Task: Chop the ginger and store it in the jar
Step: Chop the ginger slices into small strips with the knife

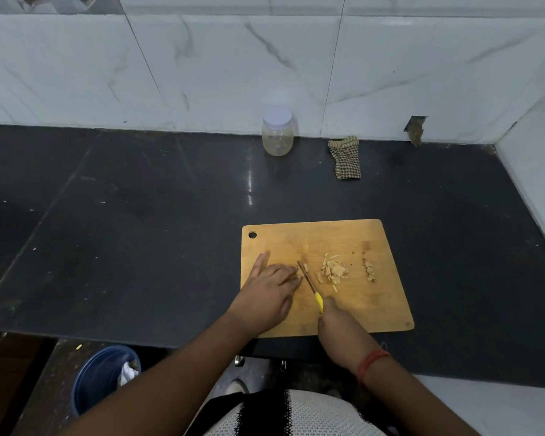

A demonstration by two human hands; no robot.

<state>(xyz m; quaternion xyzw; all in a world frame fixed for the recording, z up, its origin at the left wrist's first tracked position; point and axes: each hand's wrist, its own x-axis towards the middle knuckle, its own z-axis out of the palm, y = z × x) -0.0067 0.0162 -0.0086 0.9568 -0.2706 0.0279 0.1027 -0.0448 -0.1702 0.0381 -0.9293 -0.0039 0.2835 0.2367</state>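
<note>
Wooden cutting board [353, 234] lies on a black stone countertop [139, 215], close to its front edge. The right hand [337, 328] grips the yellow handle of a small knife [312, 287], blade angled up-left with its tip beside the left fingertips. The left hand [271, 294] rests on the board, fingers curled over a ginger piece that is mostly hidden beneath them, index finger extended. Chopped ginger sticks [332, 272] lie in a loose pile right of the blade; a smaller ginger scrap row [368, 270] lies further right. A clear plastic jar [277, 132] with white lid closed stands against the marble-tiled wall, beside a checked cloth [345, 157].
</note>
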